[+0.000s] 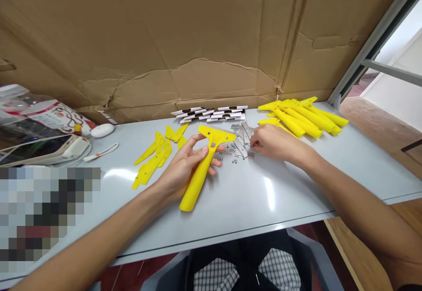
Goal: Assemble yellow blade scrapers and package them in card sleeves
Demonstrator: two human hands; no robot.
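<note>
A yellow plastic scraper handle [201, 172] is in my left hand [187, 161], head tilted up and away from me, its grip slanting down toward the table's front edge. One small screw [227, 138] shows in the right side of the head, and the hole on the left side looks dark. Over the pile of flat metal plates [243, 139], my right hand [268, 142] has its fingertips pinched together. Whatever they may hold is hidden. Small loose screws [231, 152] lie scattered between the two hands.
Flat yellow plates [151, 161] lie left, more yellow scraper handles [303, 117] are heaped right. White packets [214, 114] are stacked against the cardboard [204, 80]. A bottle [42, 115], a phone [36, 150], a white mouse-like object [102, 130] and a cable [105, 151] occupy the far left.
</note>
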